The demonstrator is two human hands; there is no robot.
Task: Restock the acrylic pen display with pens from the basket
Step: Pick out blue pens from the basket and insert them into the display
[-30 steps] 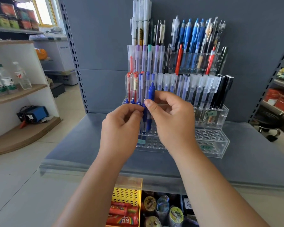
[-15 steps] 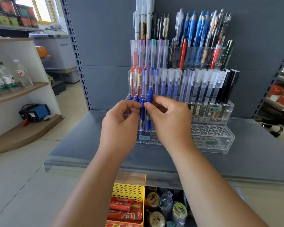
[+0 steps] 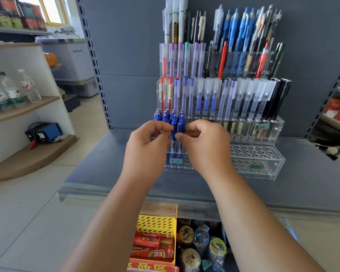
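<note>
Front-left of acrylic display (image 3: 271, 174) holds blue pens (image 3: 161, 117). Right hand (image 3: 206, 142) pinches blue pen (image 3: 181, 122) into slot — left hand (image 3: 145, 142) curled alongside, grip unclear. Most front holes (image 3: 253, 154) unfilled.

My two forearms enter from below and converge at centre. My left hand (image 3: 147, 148) shows its back, its fingers curled, thumb and forefinger pinching the blue pens (image 3: 174, 124). My right hand (image 3: 204, 148) mirrors it, pinching the same cluster.
</note>
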